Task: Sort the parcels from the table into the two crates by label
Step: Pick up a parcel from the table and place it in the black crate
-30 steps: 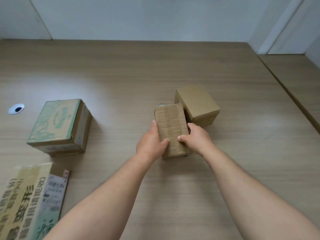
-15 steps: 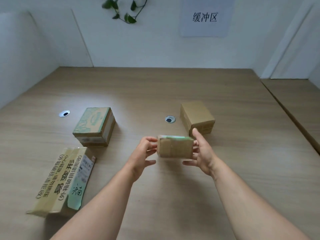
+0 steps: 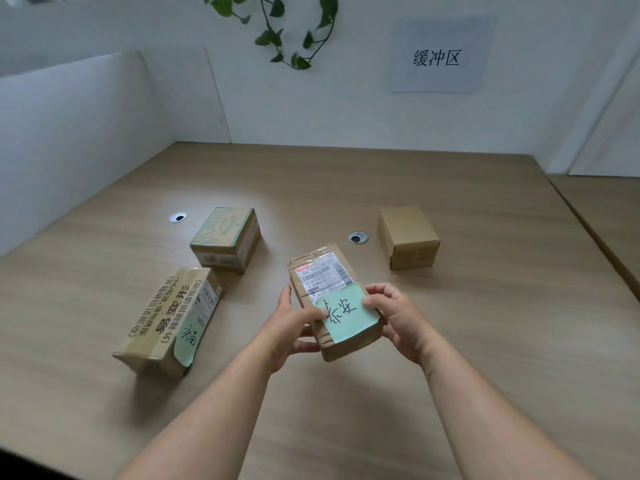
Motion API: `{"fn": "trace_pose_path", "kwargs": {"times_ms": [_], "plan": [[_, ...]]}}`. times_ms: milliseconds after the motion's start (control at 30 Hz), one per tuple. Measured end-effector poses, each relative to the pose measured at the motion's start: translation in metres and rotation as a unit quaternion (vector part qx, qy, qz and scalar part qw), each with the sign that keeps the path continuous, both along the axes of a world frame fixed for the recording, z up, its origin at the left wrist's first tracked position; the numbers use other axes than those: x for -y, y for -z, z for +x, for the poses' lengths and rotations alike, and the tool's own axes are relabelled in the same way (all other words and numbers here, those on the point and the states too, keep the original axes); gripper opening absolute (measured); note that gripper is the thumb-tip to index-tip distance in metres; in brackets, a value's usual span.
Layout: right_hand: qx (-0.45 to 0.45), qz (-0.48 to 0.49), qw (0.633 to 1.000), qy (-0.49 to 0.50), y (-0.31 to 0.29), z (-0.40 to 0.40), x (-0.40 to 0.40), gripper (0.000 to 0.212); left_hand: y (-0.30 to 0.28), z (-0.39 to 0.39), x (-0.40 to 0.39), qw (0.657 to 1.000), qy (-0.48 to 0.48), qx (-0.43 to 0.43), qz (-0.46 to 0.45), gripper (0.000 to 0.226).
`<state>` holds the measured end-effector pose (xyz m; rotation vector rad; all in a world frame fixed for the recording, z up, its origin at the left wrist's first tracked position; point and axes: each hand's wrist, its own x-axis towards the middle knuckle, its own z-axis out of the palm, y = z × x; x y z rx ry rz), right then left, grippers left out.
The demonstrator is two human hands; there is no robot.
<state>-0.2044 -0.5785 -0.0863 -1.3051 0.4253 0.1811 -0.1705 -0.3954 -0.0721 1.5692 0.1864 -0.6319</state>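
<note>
Gripping the small cardboard parcel [image 3: 332, 299] from both sides, the left hand [image 3: 298, 323] and right hand [image 3: 398, 317] hold it above the wooden table [image 3: 485, 341], its green handwritten label [image 3: 346, 313] facing up.

I count four parcels in all. One parcel [image 3: 332, 299] is up off the worktop [image 3: 450, 341] between my two hands, my left hand [image 3: 294, 323] and my right hand [image 3: 398, 317]. Three others sit on the worktop around it: a long taped parcel [image 3: 166, 317] to its left, a green-topped parcel [image 3: 227, 239] beyond and to its left, and a plain brown parcel [image 3: 407, 237] beyond and to its right. Two green notes show: one note [image 3: 348, 313] on the parcel I hold, one note [image 3: 188, 337] on the long parcel. Two round cable holes: one hole [image 3: 358, 237] just beyond the held parcel, one hole [image 3: 178, 217] far to its left. One wall sign [image 3: 438, 53], one trailing plant [image 3: 284, 26].
</note>
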Motion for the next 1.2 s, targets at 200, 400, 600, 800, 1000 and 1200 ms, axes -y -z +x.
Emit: {"fn": "trace_pose_path", "kwargs": {"times_ms": [200,400,600,800,1000,1200], "plan": [[0.007,-0.026,0.996,-0.081,0.004,-0.012,-0.018,0.026,0.000,-0.021,-0.024,0.996,-0.068,0.045,0.022,0.073],[0.037,-0.090,0.975,-0.202,0.005,-0.016,-0.053,0.058,-0.001,-0.050,-0.061,0.988,-0.109,0.094,0.061,0.042],[0.049,-0.098,0.956,-0.271,0.009,-0.020,-0.102,0.066,0.000,-0.081,-0.108,0.972,-0.166,0.137,0.099,0.044],[0.054,-0.095,0.944,-0.311,0.009,-0.026,-0.146,0.069,0.001,-0.119,-0.157,0.949,-0.207,0.167,0.170,0.047],[0.068,-0.113,0.926,-0.355,-0.001,-0.028,-0.203,0.069,0.007,-0.154,-0.216,0.933,-0.230,0.160,0.224,0.055],[0.062,-0.098,0.913,-0.391,-0.005,-0.041,-0.282,0.068,0.008,-0.193,-0.296,0.920,-0.220,0.159,0.282,0.057]]}}
